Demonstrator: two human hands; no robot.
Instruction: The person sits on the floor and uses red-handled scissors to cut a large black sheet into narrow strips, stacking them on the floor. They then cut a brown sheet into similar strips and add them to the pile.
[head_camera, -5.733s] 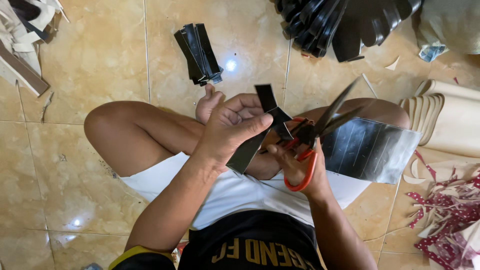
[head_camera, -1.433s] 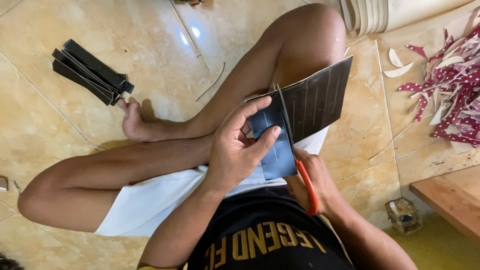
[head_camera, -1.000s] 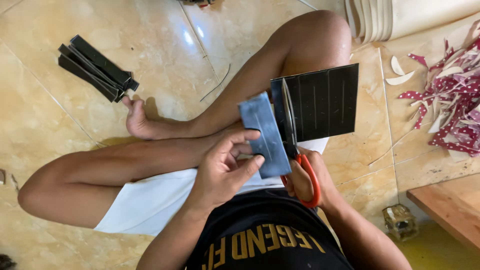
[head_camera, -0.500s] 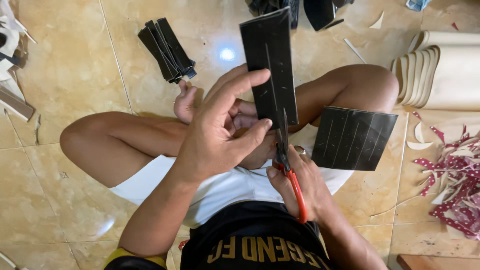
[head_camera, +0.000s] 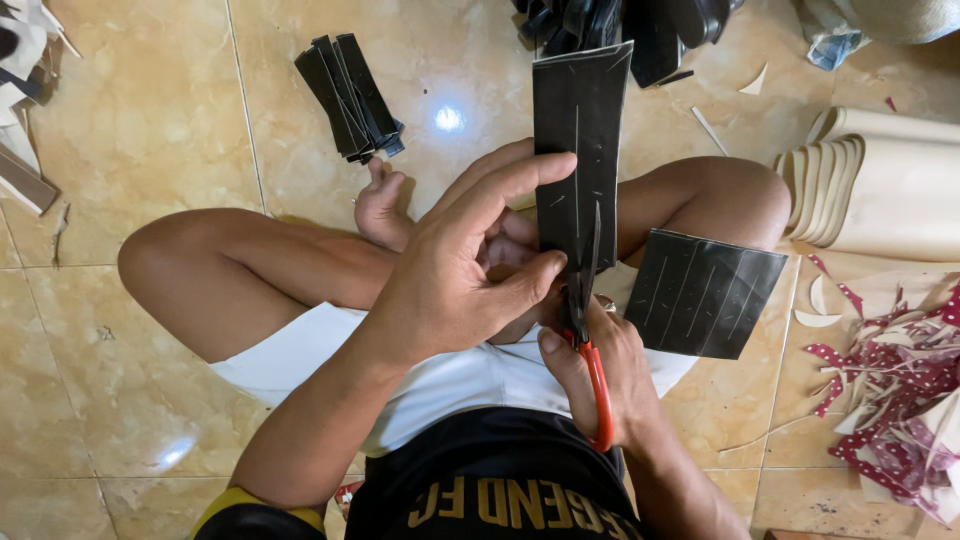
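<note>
My left hand (head_camera: 455, 270) pinches a long black sheet piece (head_camera: 578, 160) with pale ruled lines, holding it upright over my crossed legs. My right hand (head_camera: 600, 375) grips red-handled scissors (head_camera: 588, 330), whose blades reach up into the lower part of that piece along a line. A second, wider black ruled sheet (head_camera: 703, 293) lies on my right knee. A stack of cut black strips (head_camera: 350, 95) rests on the tiled floor beyond my foot.
Black moulded parts (head_camera: 620, 25) sit at the top. Cream rolled sheets (head_camera: 880, 185) lie at the right, above red patterned scraps (head_camera: 900, 390). Wood pieces and scraps (head_camera: 25, 110) are at the far left. Pale offcuts are scattered on the tan tiles.
The view has swung back over the floor. My left hand raised the narrow black piece upright, and the scissors now cut up into it; the wide sheet sits on my knee.
</note>
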